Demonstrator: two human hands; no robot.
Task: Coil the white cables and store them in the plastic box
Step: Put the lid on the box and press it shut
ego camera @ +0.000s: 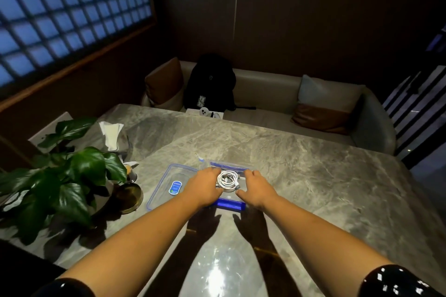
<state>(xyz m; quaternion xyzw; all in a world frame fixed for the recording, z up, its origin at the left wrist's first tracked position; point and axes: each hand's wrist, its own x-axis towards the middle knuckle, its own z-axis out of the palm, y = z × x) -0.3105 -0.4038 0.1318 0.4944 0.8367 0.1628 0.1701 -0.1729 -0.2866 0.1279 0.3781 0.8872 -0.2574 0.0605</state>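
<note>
The white cables [226, 180] lie as one coiled bundle inside the clear plastic box [230, 204], which has blue clasps on its near and far sides. My left hand [205, 185] cups the coil's left side, with fingers over the top and thumb under the near edge. My right hand [256, 188] curves around the right side, its thumb tip touching the USB plug and its fingers by the far clasp. The box's clear, blue-rimmed lid [166, 176] lies flat just left of the box, a blue label showing through it.
A leafy potted plant [72, 176] on a brass saucer [130, 196] stands at the table's left, with a tissue box [112, 136] behind it. The marble table [313, 176] stretches to the right. Beyond it a sofa holds a black backpack [210, 82] and cushions.
</note>
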